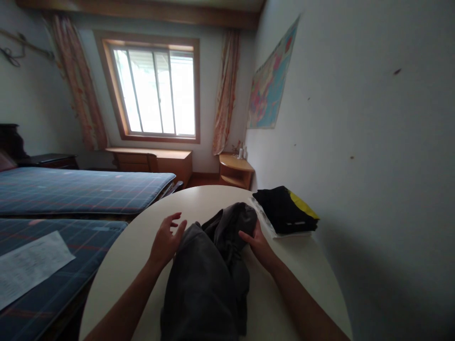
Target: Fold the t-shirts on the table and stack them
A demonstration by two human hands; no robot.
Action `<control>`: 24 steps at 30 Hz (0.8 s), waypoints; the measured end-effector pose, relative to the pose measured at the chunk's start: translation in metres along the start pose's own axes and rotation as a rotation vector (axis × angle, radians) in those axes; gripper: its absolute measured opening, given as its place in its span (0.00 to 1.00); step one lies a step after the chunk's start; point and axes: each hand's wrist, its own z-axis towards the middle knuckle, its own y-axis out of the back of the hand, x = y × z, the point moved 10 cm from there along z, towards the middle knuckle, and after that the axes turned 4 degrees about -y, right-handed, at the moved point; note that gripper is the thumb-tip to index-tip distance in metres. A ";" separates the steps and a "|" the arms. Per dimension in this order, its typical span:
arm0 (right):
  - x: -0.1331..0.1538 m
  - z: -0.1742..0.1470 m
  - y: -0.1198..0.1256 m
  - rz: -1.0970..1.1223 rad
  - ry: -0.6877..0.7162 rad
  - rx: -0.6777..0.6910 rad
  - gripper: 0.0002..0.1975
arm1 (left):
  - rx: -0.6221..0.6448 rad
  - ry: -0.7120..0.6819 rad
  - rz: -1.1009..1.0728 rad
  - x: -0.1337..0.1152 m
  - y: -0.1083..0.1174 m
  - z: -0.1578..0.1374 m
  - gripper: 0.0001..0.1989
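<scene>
A crumpled dark grey garment [209, 279] lies on the round white table [124, 270] in front of me, its lower end running out of the bottom of the view. Whether it is trousers or a top cannot be made out. My left hand [168, 239] is beside the garment's upper left edge, fingers spread and holding nothing. At the bunched upper right part, my right hand [259, 244] has its thumb over the cloth and its other fingers partly hidden along the side, gripping the fabric.
A folded black and yellow garment stack [284, 210] rests on the table's right side, close to the white wall [373, 199]. Left of the table are plaid mattresses [88, 189], one with a paper sheet [35, 265] on it. Beyond stand a wooden desk [174, 163] and corner shelf [236, 163].
</scene>
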 end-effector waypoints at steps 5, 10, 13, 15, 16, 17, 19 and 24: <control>-0.021 -0.003 -0.006 -0.377 -0.011 0.084 0.49 | 0.373 0.011 0.162 0.010 -0.047 -0.027 0.37; -0.018 0.006 0.013 -0.667 0.016 -0.102 0.28 | 0.419 0.034 -0.040 0.026 -0.053 -0.014 0.28; 0.001 0.012 0.037 -0.681 0.107 -0.283 0.23 | 0.225 0.078 -0.185 0.042 -0.020 0.014 0.29; 0.010 0.014 0.059 -0.608 0.136 -0.402 0.25 | 0.013 0.113 -0.187 0.058 0.014 0.029 0.30; 0.011 0.015 0.069 -0.546 0.131 -0.435 0.26 | -0.081 0.133 -0.160 0.066 0.029 0.034 0.30; 0.011 0.016 0.076 -0.482 0.125 -0.449 0.29 | -0.155 0.159 -0.110 0.074 0.042 0.037 0.29; 0.013 0.015 0.083 -0.418 0.144 -0.445 0.32 | -0.232 0.179 0.054 0.082 0.056 0.039 0.29; 0.025 0.002 0.041 -0.853 0.268 -0.226 0.34 | 0.006 0.061 0.381 0.066 0.022 0.027 0.36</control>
